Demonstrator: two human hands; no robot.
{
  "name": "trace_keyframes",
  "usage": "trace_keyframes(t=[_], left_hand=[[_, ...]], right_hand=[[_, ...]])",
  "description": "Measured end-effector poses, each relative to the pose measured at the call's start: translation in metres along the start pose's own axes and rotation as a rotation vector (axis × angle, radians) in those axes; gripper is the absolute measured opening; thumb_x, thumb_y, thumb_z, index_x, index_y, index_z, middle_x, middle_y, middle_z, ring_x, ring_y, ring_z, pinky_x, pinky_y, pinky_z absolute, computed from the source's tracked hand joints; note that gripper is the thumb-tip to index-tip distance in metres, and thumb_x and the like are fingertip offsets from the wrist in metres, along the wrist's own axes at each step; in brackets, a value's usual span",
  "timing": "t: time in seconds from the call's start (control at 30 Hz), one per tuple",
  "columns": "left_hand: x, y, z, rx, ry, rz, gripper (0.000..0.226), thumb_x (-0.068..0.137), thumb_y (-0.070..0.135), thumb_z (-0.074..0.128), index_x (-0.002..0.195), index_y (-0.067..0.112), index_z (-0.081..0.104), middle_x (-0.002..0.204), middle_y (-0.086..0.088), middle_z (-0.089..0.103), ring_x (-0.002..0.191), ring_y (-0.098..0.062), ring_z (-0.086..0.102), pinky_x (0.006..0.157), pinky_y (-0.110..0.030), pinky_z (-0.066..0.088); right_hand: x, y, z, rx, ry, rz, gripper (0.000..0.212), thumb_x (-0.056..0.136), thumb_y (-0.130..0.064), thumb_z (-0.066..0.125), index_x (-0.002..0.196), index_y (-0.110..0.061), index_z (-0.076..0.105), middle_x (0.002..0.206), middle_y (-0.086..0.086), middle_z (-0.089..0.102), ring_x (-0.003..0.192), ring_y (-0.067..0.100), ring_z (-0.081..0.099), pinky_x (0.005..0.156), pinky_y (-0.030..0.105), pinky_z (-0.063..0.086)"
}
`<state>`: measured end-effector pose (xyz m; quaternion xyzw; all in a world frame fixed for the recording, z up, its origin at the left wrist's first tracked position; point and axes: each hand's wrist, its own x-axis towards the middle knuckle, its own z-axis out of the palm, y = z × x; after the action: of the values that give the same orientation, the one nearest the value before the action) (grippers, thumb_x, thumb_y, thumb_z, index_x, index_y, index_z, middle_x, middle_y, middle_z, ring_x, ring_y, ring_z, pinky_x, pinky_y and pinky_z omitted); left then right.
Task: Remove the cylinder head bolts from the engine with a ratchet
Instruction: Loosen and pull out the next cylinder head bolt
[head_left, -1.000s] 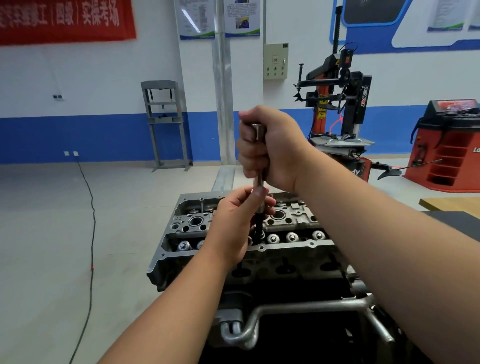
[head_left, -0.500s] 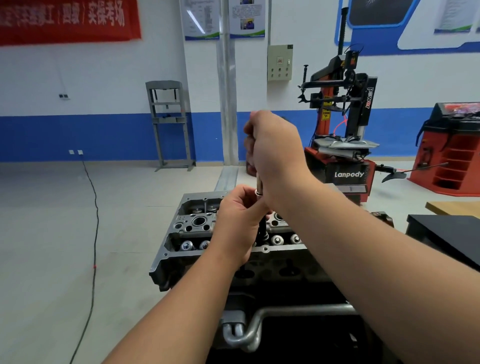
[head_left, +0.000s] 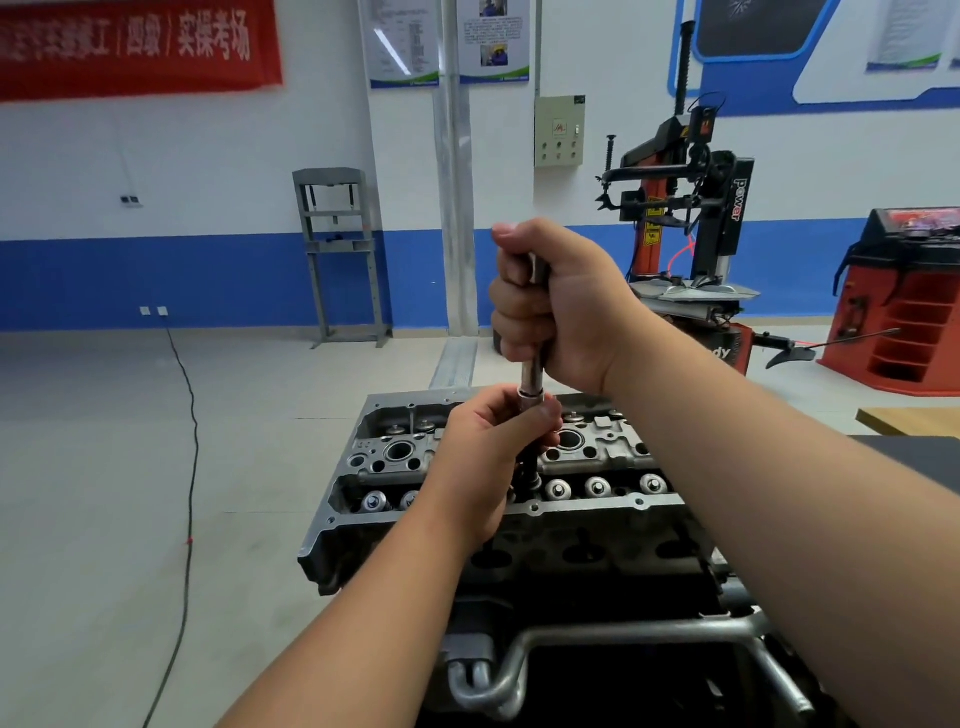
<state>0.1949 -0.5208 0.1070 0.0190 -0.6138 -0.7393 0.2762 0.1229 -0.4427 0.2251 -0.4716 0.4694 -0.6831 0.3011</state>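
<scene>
A grey cylinder head (head_left: 613, 457) sits on top of the engine in front of me, with a row of round valve caps along its near edge. A steel ratchet shaft (head_left: 532, 378) stands upright over the middle of the head. My right hand (head_left: 561, 306) grips the top of the shaft in a fist. Below it, my left hand (head_left: 488, 452) pinches the lower shaft and socket just above the head. The socket tip and the bolt under it are hidden by my left fingers.
A bent steel tube frame (head_left: 623, 639) runs below the engine. A black cable (head_left: 189, 467) trails over the floor at left. A tire changer (head_left: 685, 249) and a red balancer (head_left: 904, 301) stand at the back right. A wooden bench corner (head_left: 914, 418) shows at right.
My right fist has turned on the shaft, so the tool's top shows between my fingers again. The view has shifted slightly. My left hand keeps its hold low on the shaft.
</scene>
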Motion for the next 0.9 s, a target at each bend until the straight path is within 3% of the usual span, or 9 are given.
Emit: trace_keyframes(t=[0.2,0.37,0.6,0.7,0.8,0.9], left_hand=[[0.000,0.003,-0.002,-0.041,-0.036,-0.028,0.014,0.080,0.025,0.074,0.087,0.013,0.072,0.080,-0.003,0.070,0.073,-0.015,0.064,0.071,-0.023,0.054],[0.000,0.004,-0.002,-0.076,-0.043,-0.026,0.011,0.082,0.030,0.073,0.082,0.023,0.082,0.087,-0.003,0.073,0.076,-0.014,0.066,0.077,-0.027,0.053],[-0.001,0.003,-0.001,-0.026,-0.012,-0.001,0.010,0.087,0.031,0.080,0.079,0.024,0.080,0.085,-0.001,0.073,0.077,-0.012,0.066,0.075,-0.027,0.052],[0.000,0.003,0.003,-0.006,0.036,0.028,0.006,0.077,0.033,0.083,0.074,0.031,0.078,0.081,-0.001,0.072,0.073,-0.012,0.064,0.071,-0.027,0.052],[0.003,-0.002,0.003,0.028,0.130,0.060,0.025,0.055,0.042,0.092,0.063,0.036,0.068,0.072,-0.001,0.064,0.066,-0.016,0.056,0.064,-0.028,0.051],[0.004,-0.006,0.002,0.059,0.158,0.074,0.043,0.050,0.042,0.092,0.078,0.024,0.065,0.075,-0.004,0.060,0.070,-0.023,0.049,0.062,-0.029,0.048]], right_hand=[[-0.001,-0.001,0.000,-0.003,-0.009,-0.005,0.041,0.092,-0.032,0.050,0.054,-0.022,0.040,0.046,-0.008,0.025,0.043,0.014,0.020,0.048,0.026,0.020],[0.000,-0.002,0.000,-0.001,-0.023,0.013,0.040,0.092,-0.030,0.048,0.055,-0.022,0.040,0.045,-0.008,0.026,0.041,0.013,0.021,0.046,0.024,0.022],[-0.001,0.000,0.001,0.016,-0.004,-0.008,0.039,0.090,-0.032,0.051,0.054,-0.022,0.044,0.046,-0.008,0.028,0.041,0.013,0.022,0.044,0.023,0.026],[-0.005,0.002,0.008,0.035,0.111,0.003,0.040,0.094,-0.035,0.053,0.057,-0.020,0.048,0.047,-0.005,0.033,0.042,0.013,0.025,0.044,0.024,0.030],[-0.006,0.007,0.021,-0.124,0.374,-0.049,0.035,0.094,-0.037,0.055,0.066,-0.016,0.055,0.051,-0.002,0.046,0.046,0.015,0.038,0.049,0.028,0.037],[-0.003,0.012,0.032,-0.240,0.491,-0.164,0.023,0.086,-0.029,0.050,0.066,-0.019,0.057,0.056,-0.001,0.048,0.054,0.018,0.040,0.057,0.034,0.036]])
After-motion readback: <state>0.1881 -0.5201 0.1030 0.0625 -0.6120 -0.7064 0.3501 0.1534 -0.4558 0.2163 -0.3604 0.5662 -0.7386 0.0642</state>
